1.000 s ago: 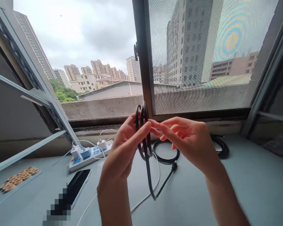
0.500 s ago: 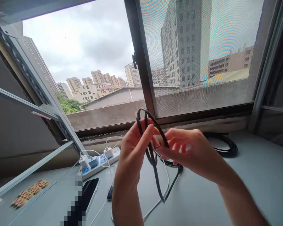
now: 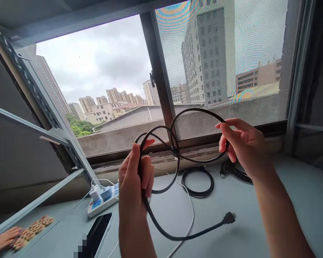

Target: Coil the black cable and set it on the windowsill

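A black cable [image 3: 195, 109] with a wide plug [image 3: 229, 218] that looks like HDMI is held up before the window in loose loops. My left hand [image 3: 136, 175] is closed around the left side of the loops, thumb up. My right hand [image 3: 239, 143] pinches the right-hand loop between thumb and fingers. Between my hands the loops cross at one point. Below my left hand the plug end hangs in a curve to the right, over the table. The cable's other end cannot be made out.
On the table [image 3: 258, 222] lie a coiled black cable [image 3: 198, 182], another black cable [image 3: 240, 173] partly behind my right arm, and a white cord [image 3: 191, 215]. Left are a power strip [image 3: 104, 205], a phone [image 3: 99, 233] and another person's hand [image 3: 5, 239] by a patterned strip [image 3: 33, 231].
My hands have moved apart, my right one up and right, spreading the bunched cable into wide loops. The plug end has swung right. Another person's hand has appeared at lower left.
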A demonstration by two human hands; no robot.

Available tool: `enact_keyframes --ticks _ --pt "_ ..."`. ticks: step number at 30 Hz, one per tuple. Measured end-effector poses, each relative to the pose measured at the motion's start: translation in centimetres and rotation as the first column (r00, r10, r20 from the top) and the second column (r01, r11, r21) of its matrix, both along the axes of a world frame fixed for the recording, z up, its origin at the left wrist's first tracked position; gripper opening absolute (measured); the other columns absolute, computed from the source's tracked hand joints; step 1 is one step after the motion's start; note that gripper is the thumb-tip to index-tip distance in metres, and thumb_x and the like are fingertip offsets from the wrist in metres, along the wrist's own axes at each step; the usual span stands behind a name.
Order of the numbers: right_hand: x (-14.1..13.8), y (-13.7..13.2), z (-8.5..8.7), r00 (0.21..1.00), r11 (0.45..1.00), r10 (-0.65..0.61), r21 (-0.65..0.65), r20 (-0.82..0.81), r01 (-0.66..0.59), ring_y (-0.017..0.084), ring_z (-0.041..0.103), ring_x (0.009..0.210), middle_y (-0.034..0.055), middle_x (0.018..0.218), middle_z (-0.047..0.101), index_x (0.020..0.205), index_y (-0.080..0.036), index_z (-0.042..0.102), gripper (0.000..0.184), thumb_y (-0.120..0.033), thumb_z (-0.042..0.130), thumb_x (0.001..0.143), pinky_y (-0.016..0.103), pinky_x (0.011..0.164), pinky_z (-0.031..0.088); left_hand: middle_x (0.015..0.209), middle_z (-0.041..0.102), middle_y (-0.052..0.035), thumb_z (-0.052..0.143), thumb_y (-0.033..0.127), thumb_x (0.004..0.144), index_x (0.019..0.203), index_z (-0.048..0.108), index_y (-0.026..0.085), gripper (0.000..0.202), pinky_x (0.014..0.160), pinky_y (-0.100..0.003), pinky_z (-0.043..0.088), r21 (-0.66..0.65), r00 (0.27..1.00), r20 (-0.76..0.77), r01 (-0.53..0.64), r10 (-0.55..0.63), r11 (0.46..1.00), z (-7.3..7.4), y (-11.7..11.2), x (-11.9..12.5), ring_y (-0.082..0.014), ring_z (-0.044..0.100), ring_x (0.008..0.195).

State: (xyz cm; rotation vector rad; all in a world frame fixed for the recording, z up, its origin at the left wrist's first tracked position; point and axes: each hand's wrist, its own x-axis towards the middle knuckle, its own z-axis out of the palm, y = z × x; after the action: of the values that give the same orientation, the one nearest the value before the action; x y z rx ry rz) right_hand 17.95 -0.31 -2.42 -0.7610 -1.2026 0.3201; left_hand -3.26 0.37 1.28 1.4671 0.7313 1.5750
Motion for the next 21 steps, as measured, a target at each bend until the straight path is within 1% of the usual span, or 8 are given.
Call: enact_keyframes --ticks 2,4,6,8,10,13,17,21 --pt "-0.2 -0.1 -0.1 0.996 0.997 0.065 -0.034 0.057 -0.064 0.005 0.034 0.029 -0.0033 0.057 0.056 0.100 -0.021 0.059 0.032 -0.051 0.058 0.090 0.013 0.025 0.025 0.032 0.028 0.0088 0.045 0.055 0.086 0.092 0.067 0.018 0.044 0.027 -0.018 0.013 -0.002 0.999 -0.049 -0.003 0.003 1.000 -0.3 0.3 0.7 -0.0049 0.022 0.024" --pt "-0.5 -0.4 -0.1 0.983 0.990 0.133 -0.073 0.124 -0.125 0.005 0.036 0.028 -0.0024 0.061 0.058 0.106 -0.021 0.058 0.033 -0.051 0.057 0.091 0.012 0.025 0.026 0.032 0.030 0.0080 0.044 0.058 0.084 0.087 0.067 0.017 0.047 0.027 -0.019 0.015 0.019 0.994 -0.092 -0.052 0.053 0.998 -0.7 0.5 1.5 -0.0059 0.025 0.024" --pt "-0.7 -0.7 -0.1 0.973 0.982 0.174 -0.096 0.154 -0.160 0.007 0.045 0.031 -0.0017 0.064 0.060 0.108 -0.022 0.058 0.032 -0.049 0.056 0.092 0.012 0.026 0.030 0.033 0.033 0.0076 0.048 0.056 0.084 0.079 0.066 0.017 0.044 0.028 -0.019 0.019 0.070 0.985 -0.095 -0.138 0.145 0.988 -1.0 0.6 2.2 -0.0062 0.029 0.026" --pt "-0.6 -0.7 -0.1 0.969 0.979 0.186 -0.110 0.163 -0.170 0.011 0.055 0.039 -0.0009 0.066 0.060 0.107 -0.022 0.058 0.032 -0.050 0.056 0.092 0.011 0.028 0.033 0.034 0.033 0.0074 0.050 0.052 0.084 0.068 0.062 0.017 0.040 0.030 -0.019 0.021 0.119 0.977 -0.073 -0.190 0.199 0.975 -1.2 0.6 2.6 -0.0058 0.031 0.027" --pt "-0.2 -0.5 -0.2 0.966 0.978 0.190 -0.124 0.176 -0.170 0.014 0.060 0.047 -0.0002 0.067 0.060 0.105 -0.022 0.058 0.033 -0.051 0.055 0.091 0.012 0.029 0.036 0.032 0.032 0.0076 0.050 0.048 0.086 0.061 0.057 0.018 0.040 0.030 -0.019 0.019 0.133 0.979 -0.047 -0.190 0.198 0.973 -1.2 0.5 2.7 -0.0051 0.028 0.026" --pt "0.6 -0.1 -0.3 0.966 0.977 0.184 -0.140 0.183 -0.160 0.017 0.063 0.056 0.0002 0.067 0.058 0.101 -0.020 0.059 0.034 -0.052 0.059 0.089 0.013 0.032 0.040 0.032 0.032 0.0079 0.050 0.047 0.086 0.059 0.053 0.019 0.040 0.030 -0.021 0.012 0.134 0.977 0.006 -0.210 0.211 0.968 -0.9 0.0 2.5 -0.0044 0.022 0.026" --pt "1.1 -0.1 -0.5 0.966 0.976 0.164 -0.174 0.200 -0.130 0.015 0.061 0.062 -0.0005 0.073 0.055 0.106 -0.021 0.059 0.040 -0.037 0.077 0.074 0.015 0.043 0.048 0.034 0.034 0.0074 0.053 0.050 0.084 0.056 0.052 0.020 0.041 0.031 -0.023 0.011 0.186 0.964 0.040 -0.265 0.262 0.946 -0.6 -0.5 2.0 -0.0044 0.023 0.027" --pt "1.3 -0.4 -0.7 0.972 0.987 0.120 -0.128 0.203 -0.095 0.013 0.059 0.065 0.0007 0.088 0.054 0.106 -0.024 0.061 0.038 -0.022 0.074 0.070 0.017 0.050 0.050 0.032 0.033 0.0075 0.052 0.053 0.084 0.054 0.051 0.021 0.044 0.031 -0.023 0.013 0.251 0.947 0.061 -0.321 0.316 0.913 -0.5 -0.6 1.8 -0.0046 0.023 0.026"
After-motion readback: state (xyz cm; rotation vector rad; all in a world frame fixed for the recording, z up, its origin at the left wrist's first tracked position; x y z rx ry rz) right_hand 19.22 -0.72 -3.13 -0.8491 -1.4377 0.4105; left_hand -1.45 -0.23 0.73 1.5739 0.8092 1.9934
